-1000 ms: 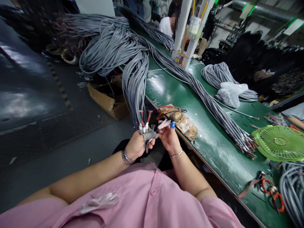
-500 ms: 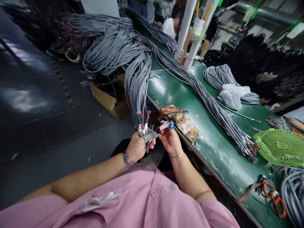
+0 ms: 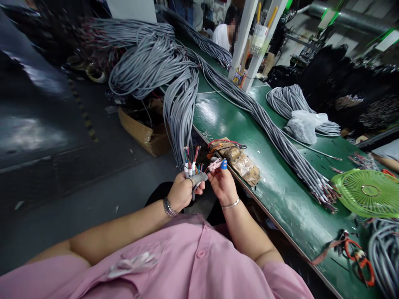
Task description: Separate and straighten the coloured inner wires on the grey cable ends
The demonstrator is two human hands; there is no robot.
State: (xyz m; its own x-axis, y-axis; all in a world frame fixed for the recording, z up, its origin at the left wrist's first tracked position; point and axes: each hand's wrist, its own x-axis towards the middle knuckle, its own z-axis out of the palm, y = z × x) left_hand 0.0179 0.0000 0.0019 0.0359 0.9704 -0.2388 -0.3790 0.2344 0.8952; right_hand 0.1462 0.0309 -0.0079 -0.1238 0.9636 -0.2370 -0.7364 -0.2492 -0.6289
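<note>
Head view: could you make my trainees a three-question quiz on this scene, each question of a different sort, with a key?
1. True or false: the left hand holds grey cables with coloured wires fanning out at their ends.

2. Where is the blue fingertip covering?
A) On the left hand
B) On the right hand
C) On the pink shirt

3. Fill in the blank: the round fan at the far right is coloured ____.

Key: 1. True. 2. B. 3. Green.
</note>
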